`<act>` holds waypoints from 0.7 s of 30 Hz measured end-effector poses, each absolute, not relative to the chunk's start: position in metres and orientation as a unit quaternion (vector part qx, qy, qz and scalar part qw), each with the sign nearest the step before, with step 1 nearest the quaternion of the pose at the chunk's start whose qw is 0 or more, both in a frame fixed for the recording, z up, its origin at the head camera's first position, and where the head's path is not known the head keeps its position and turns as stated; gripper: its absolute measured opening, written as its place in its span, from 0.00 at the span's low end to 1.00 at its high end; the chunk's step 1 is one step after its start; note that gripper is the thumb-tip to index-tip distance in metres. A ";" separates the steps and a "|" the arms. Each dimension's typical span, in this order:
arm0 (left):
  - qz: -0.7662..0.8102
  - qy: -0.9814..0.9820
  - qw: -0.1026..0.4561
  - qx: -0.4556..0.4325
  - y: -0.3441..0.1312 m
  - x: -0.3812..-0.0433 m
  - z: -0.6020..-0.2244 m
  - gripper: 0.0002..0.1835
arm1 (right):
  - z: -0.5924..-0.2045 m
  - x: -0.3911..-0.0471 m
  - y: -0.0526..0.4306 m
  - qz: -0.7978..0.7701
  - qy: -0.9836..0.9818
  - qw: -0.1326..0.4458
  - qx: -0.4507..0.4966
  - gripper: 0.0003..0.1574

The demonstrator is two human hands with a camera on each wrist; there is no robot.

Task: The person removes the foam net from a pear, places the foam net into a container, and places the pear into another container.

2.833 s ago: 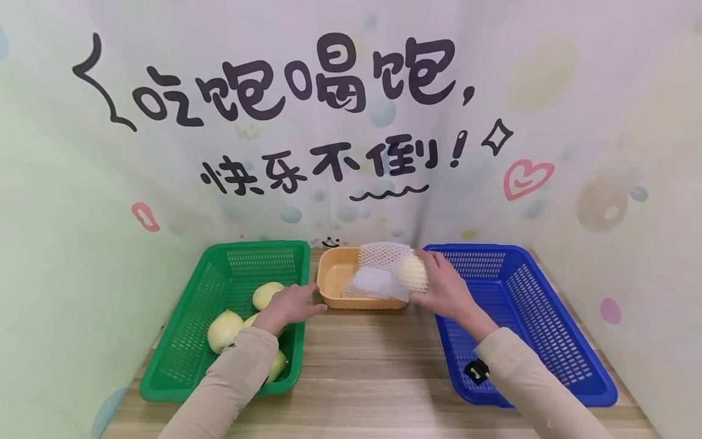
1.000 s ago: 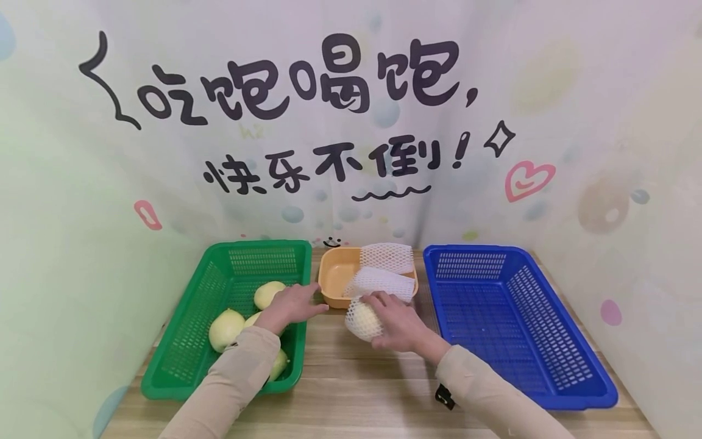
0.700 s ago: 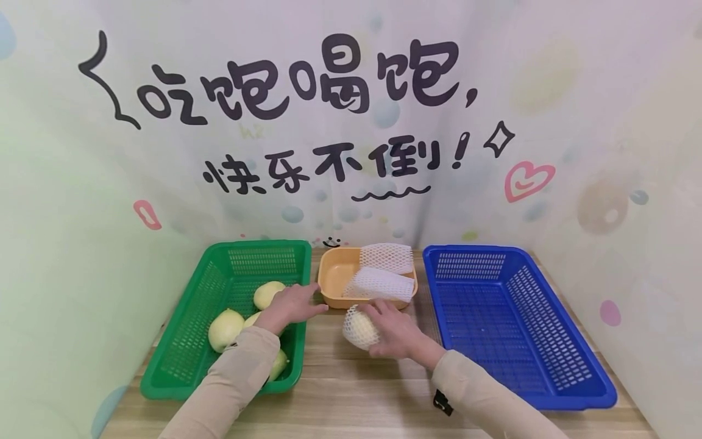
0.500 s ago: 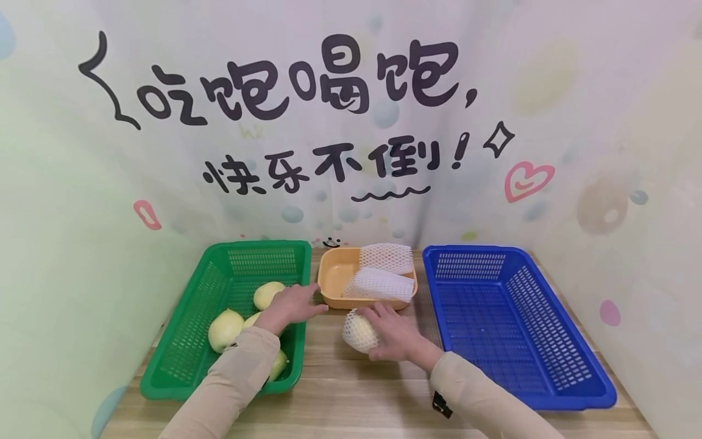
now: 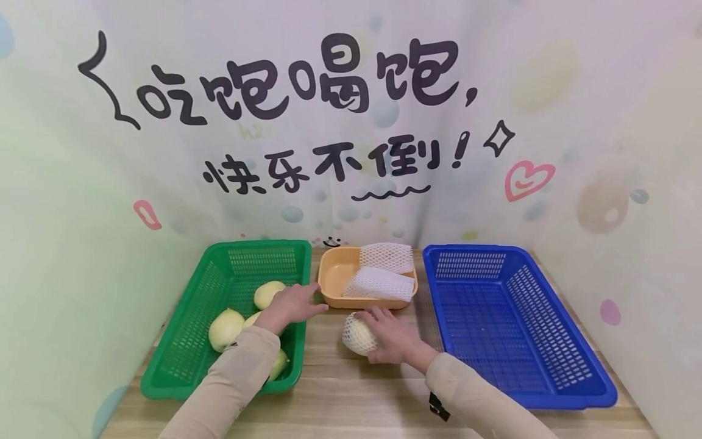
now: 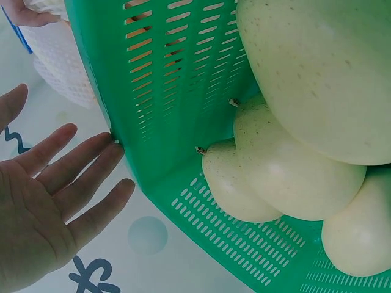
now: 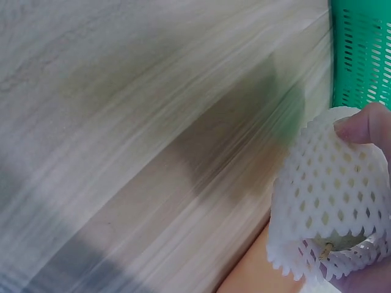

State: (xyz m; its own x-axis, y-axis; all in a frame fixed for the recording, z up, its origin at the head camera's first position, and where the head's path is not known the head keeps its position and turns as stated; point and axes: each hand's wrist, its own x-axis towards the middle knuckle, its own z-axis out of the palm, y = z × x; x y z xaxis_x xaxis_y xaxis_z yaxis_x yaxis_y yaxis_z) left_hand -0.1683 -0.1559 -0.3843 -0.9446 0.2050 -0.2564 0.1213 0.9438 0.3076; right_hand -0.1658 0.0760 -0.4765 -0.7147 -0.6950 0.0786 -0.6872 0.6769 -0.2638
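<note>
My right hand [image 5: 392, 335] grips a pale melon in a white foam net [image 5: 359, 335], low over the table in front of the tan tray. In the right wrist view, a short stem [image 7: 327, 251] shows at the open end of the foam net [image 7: 333, 189], with my thumb pressing its side. My left hand [image 5: 293, 303] reaches over the right rim of the green basket [image 5: 304, 268], holding nothing. The left wrist view shows its fingers spread and fairly straight, close by the basket's rim. Several bare pale yellow-green melons [image 6: 293, 159] lie in that basket.
The tan tray [image 5: 336, 280] stands at the back between the baskets, with two white foam nets [image 5: 386, 258] lying in it and over its edge. A blue basket [image 5: 496, 329] stands on the right. A printed cloth [image 5: 329, 152] hangs behind the table [image 5: 351, 396].
My right hand has brought the net-covered melon from beside the blue basket leftward and down to the front of the tray. Lately it barely shifts. My left hand stays in place.
</note>
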 end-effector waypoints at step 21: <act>0.142 0.976 0.143 0.078 -0.155 -0.167 -0.385 0.30 | -0.486 -0.167 0.072 -0.124 0.921 0.038 -0.366 0.50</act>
